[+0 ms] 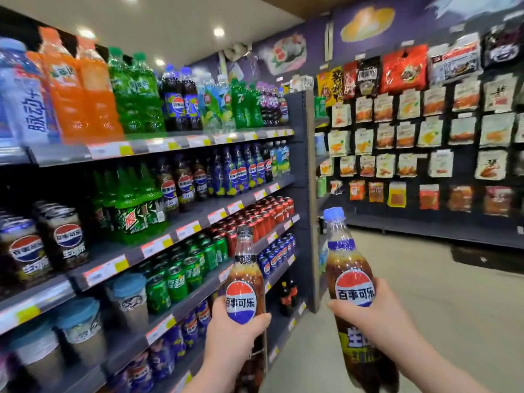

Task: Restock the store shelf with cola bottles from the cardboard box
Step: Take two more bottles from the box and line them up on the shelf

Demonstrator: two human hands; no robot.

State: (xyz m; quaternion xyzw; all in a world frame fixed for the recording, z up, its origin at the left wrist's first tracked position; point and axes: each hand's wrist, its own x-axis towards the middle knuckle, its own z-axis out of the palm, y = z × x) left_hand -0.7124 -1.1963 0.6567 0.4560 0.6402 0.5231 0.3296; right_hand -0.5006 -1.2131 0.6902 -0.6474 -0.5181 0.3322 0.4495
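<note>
My left hand point(231, 333) grips a cola bottle point(244, 279) around its middle; the bottle has a dark cap and a round red, white and blue label. My right hand point(371, 313) holds a second cola bottle point(350, 268) with a blue cap, tilted slightly, at the same height further right. Both bottles are upright in the aisle in front of the store shelf point(181, 228), apart from its boards. Matching cola bottles point(181, 188) stand on the second shelf board. The cardboard box is out of view.
The shelf on the left carries orange and green soda bottles point(93, 89) on top, green cans point(181, 276) and red cans point(266, 214) lower down, lidded cups point(82, 324) at lower left. Snack packets point(425, 131) hang on the far wall. Bare floor point(442, 302) runs to the right.
</note>
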